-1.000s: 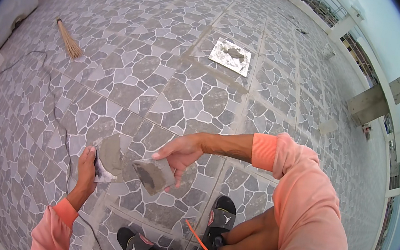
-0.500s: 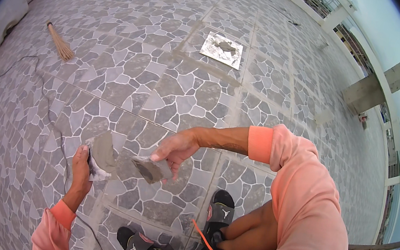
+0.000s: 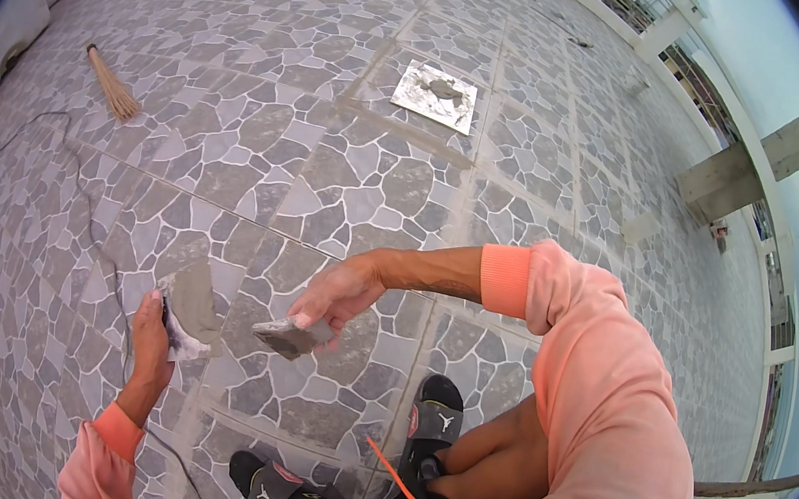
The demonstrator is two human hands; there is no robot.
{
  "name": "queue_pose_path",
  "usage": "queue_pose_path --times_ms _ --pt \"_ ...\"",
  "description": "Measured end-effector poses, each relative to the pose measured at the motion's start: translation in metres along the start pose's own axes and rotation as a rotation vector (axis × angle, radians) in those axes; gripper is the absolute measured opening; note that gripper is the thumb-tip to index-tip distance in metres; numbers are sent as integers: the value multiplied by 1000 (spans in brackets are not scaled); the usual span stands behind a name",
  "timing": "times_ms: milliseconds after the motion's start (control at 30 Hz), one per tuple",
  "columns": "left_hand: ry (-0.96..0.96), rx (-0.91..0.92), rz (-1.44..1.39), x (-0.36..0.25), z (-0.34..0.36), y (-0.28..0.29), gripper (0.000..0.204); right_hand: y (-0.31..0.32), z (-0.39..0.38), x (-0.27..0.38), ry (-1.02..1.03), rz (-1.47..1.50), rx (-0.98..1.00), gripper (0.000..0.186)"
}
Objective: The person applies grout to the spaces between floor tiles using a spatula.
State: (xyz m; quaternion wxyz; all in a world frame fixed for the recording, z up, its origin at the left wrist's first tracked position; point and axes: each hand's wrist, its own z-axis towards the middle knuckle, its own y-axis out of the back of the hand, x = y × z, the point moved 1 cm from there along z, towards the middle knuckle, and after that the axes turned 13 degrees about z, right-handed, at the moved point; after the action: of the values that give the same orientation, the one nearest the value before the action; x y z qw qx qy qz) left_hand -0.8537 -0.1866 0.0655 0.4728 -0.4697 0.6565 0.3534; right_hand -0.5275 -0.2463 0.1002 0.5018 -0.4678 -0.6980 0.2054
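My left hand (image 3: 149,343) is closed on the edge of a small flat board (image 3: 194,311), its thumb along the side. Grey paste, like grout or cement, is smeared over the board's face. To the right of it, my right hand (image 3: 341,294) grips a flat, thin scraper (image 3: 291,340) with grey residue on it; its exact kind is hard to tell. The scraper is held apart from the board. Both are above floor tiles (image 3: 417,196) patterned like irregular stones with pale lines between.
A white square tile (image 3: 404,99) with a lump of grey paste on it lies ahead. A straw broom (image 3: 116,89) rests at far left. A thin cable (image 3: 88,198) snakes across the left floor. My sandalled feet (image 3: 432,421) are below; a concrete beam (image 3: 731,182) and railing stand right.
My right hand has moved slightly left and tilted the scraper, so its face shows narrower. The left hand with the board has shifted little; the view has turned slightly.
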Motion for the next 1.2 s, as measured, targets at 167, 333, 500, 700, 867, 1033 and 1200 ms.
queue_pose_path --times_ms 167,333,500,700,867,1033,1200 --pt "18 -42 -3 0 0 -7 27 0 -3 -3 44 -37 -40 50" --pt "18 -17 6 -2 1 -9 30 -2 -8 -2 42 6 -26 56" --pt "47 -3 -4 -5 1 -8 33 1 -11 2 71 32 -14 58" --pt "89 -8 -18 -3 1 -4 38 3 -11 5 76 -4 24 49" --pt "96 -45 12 -3 5 -4 41 4 -17 4 59 14 -7 52" --pt "100 -27 -20 -5 7 -7 38 5 -21 3 61 77 -76 54" --pt "86 -24 -29 -9 8 -9 33 4 -22 7 73 106 -130 57"
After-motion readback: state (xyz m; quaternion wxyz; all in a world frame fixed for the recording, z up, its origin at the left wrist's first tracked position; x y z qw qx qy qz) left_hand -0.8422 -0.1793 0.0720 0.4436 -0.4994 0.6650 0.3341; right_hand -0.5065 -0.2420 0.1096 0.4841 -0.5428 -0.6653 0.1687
